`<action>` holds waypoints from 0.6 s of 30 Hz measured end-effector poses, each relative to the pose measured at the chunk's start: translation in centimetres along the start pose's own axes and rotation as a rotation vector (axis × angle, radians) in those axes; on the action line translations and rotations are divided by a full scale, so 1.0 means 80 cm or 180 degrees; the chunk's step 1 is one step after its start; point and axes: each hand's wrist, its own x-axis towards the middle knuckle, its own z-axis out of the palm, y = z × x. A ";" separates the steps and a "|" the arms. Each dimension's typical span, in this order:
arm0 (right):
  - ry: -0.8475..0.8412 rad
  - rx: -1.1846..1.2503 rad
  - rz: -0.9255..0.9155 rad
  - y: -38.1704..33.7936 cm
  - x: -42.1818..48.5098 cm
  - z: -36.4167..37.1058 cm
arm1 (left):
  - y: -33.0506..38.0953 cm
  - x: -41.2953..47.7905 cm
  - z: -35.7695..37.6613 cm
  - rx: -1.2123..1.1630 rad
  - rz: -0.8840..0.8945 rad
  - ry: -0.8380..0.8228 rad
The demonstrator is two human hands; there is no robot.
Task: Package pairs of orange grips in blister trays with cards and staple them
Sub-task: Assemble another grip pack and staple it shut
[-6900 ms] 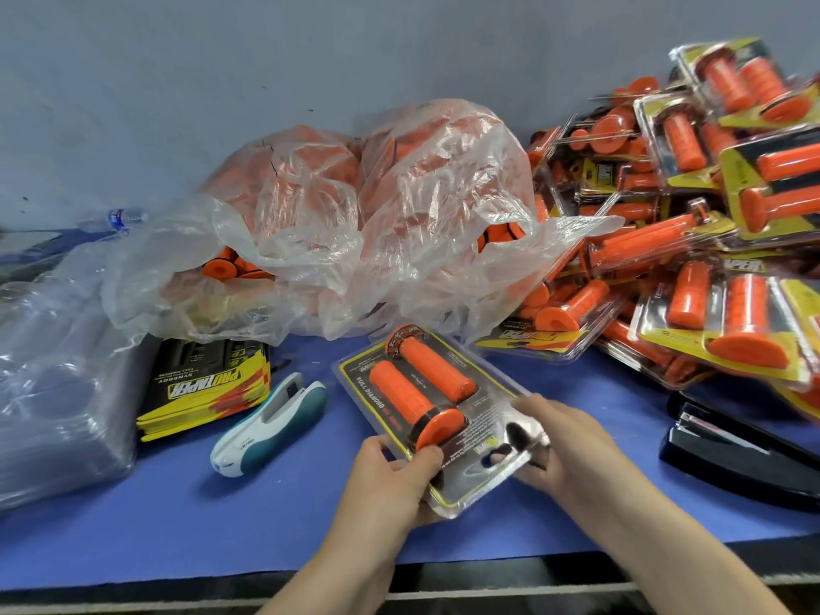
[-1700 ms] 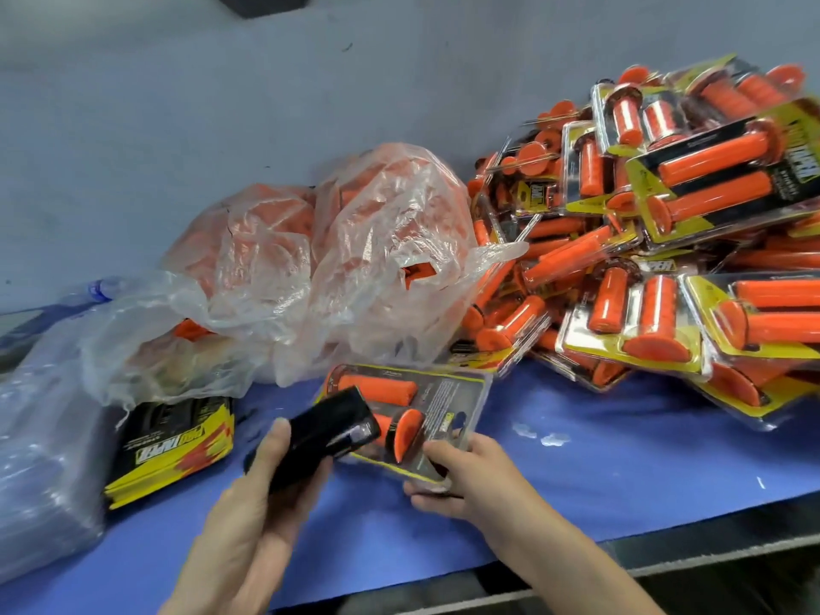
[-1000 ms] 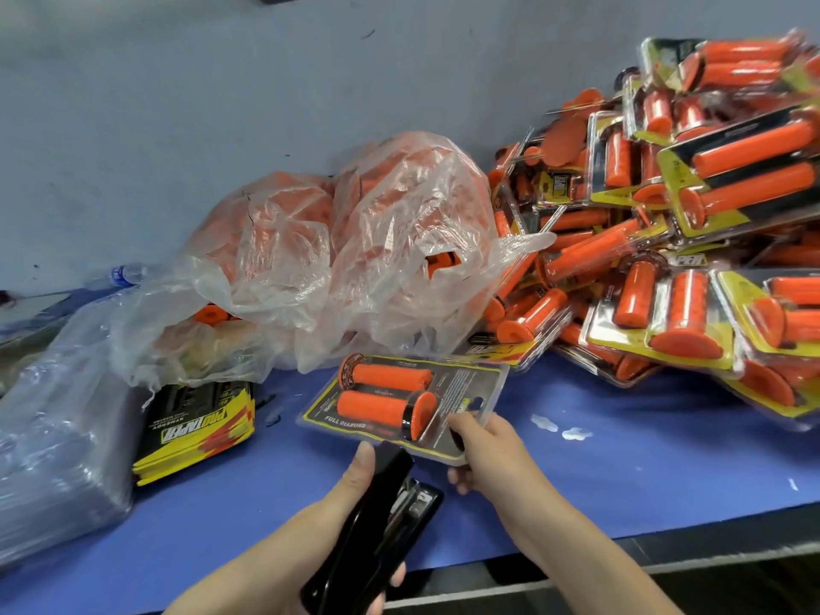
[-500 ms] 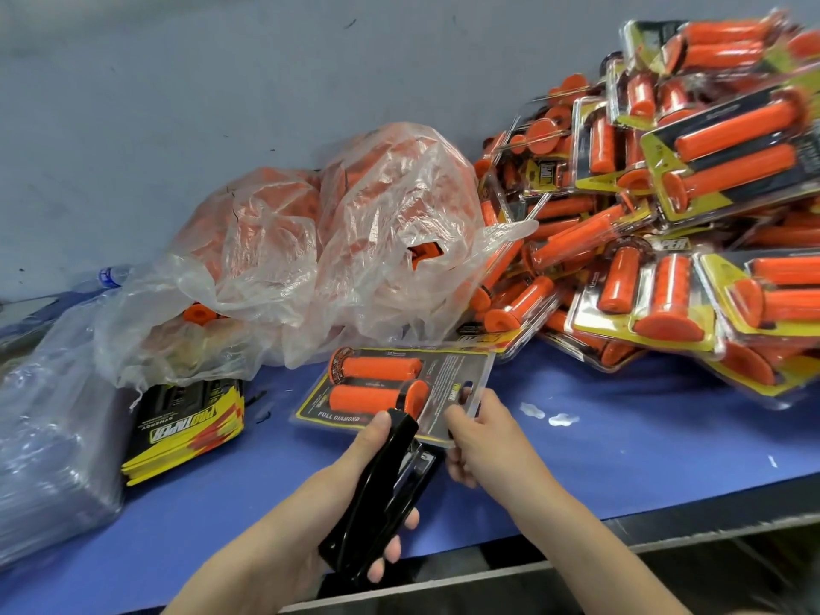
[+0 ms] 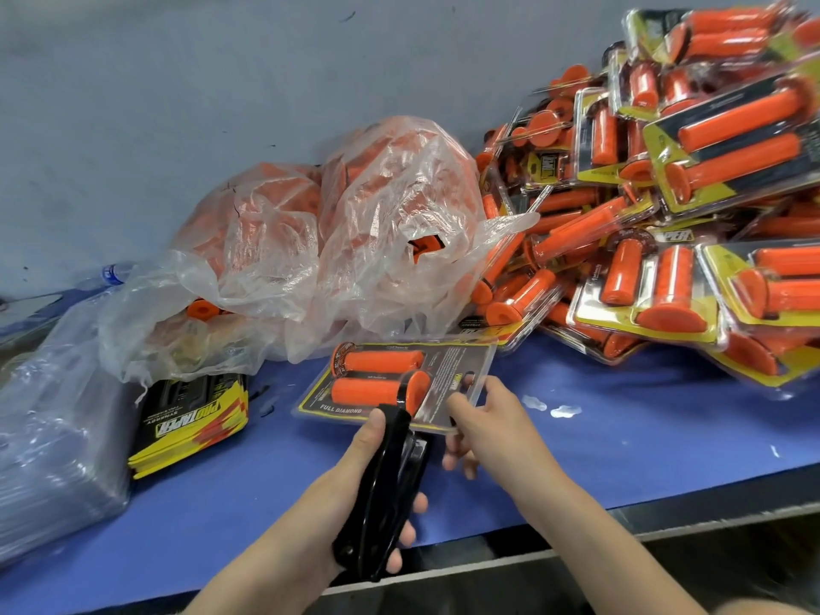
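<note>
Blue table [image 5: 186, 517] runs under a grey wall, and at nine o'clock on it sits a wrapped stack of clear trays [image 5: 53, 437], with a fanned stack of yellow-and-black cards [image 5: 191, 419] just beside it. Behind them slumps a thin plastic bag [image 5: 355, 241] of loose orange grips. Near the front edge the left hand [image 5: 355, 472] wraps its fingers round a black stapler [image 5: 390, 481], thumb lying along the top, the nose meeting the near edge of the pack [image 5: 448, 370]. That pack, two grips [image 5: 368, 390] side by side under clear plastic, lies tilted at twelve o'clock from this hand. The right hand [image 5: 492, 423] pinches its near right corner, thumb on top and fingers beneath, with the pack reaching away toward ten o'clock. It looks light, though its thin shell is probably slick and springy, so the flat border seems the place to hold it, not the raised dome. At two o'clock a pile of finished packs [image 5: 665, 215] leans against the wall.
</note>
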 end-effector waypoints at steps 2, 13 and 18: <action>-0.0028 0.0043 0.0016 0.000 -0.001 0.000 | -0.002 -0.003 -0.001 -0.0147 0.0072 -0.0024; -0.0298 0.0281 0.0067 -0.013 -0.002 -0.007 | -0.010 -0.002 0.005 -0.0482 0.0292 -0.0495; -0.0188 0.0000 -0.0127 -0.014 -0.001 -0.007 | -0.009 -0.007 0.008 -0.0317 0.0353 -0.0337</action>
